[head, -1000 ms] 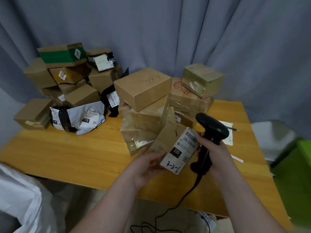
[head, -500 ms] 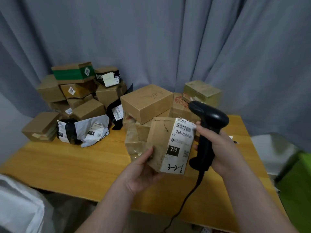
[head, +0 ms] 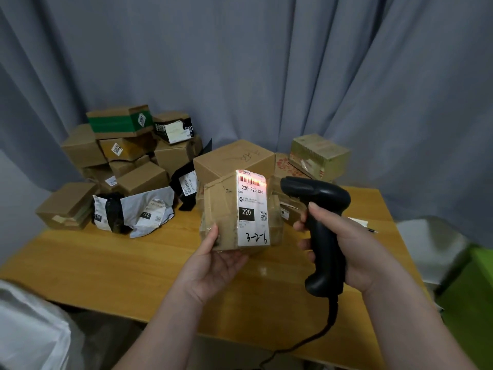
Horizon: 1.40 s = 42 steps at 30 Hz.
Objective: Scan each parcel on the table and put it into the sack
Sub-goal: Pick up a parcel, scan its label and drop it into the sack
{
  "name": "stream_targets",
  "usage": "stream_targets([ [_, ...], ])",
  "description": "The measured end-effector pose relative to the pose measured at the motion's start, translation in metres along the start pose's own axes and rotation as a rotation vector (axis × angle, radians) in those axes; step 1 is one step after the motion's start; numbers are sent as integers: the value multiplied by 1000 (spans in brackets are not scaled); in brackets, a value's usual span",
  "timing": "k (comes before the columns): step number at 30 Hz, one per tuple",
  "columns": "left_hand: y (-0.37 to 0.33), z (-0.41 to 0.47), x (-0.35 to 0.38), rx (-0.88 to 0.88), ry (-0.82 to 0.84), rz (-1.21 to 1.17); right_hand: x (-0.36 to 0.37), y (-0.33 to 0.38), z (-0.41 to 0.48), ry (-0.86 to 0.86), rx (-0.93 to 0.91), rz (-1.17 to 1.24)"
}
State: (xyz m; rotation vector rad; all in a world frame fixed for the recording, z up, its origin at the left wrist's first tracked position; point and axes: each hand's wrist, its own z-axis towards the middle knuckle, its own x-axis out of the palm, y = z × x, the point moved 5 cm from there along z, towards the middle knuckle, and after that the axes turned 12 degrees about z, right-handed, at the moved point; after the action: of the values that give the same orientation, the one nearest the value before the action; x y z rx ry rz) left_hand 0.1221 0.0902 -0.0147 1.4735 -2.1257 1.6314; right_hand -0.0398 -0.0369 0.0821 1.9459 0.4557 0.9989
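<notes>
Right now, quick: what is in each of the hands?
Left hand: holding the cardboard parcel, label facing the camera.
Right hand: gripping the black scanner, aimed at the parcel's label.

**Both hands raised, each gripping**

The left hand is cupping the parcel from below, palm turned up, thumb pressing its left face. The right hand is wrapping round the scanner handle, fingertips showing past the handle's left side. Both bare forearms are reaching up from the lower edge, the left angling rightward, the right angling leftward.
</notes>
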Motion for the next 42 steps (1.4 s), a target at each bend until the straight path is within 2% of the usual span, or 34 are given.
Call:
stream_targets([
  [12,-14,-23,-24,28,-35,-31,24,-8,3,89,11,-91],
  [20,-40,-54,-73,66,-119,-7,72,-35,14,121,33,-121],
  [25,-65,-91,-136,65,-310,-8,129,-71,24,143,91,-127],
  [32,-96,-164,-267,87,-711,-87,230,-154,46,181,210,-192],
  [39,-106,-232,-390,163,-1002,48,313,-253,55,272,332,-329],
  [42,-102,-259,-426,143,-1109,112,335,-291,57,293,361,-352],
])
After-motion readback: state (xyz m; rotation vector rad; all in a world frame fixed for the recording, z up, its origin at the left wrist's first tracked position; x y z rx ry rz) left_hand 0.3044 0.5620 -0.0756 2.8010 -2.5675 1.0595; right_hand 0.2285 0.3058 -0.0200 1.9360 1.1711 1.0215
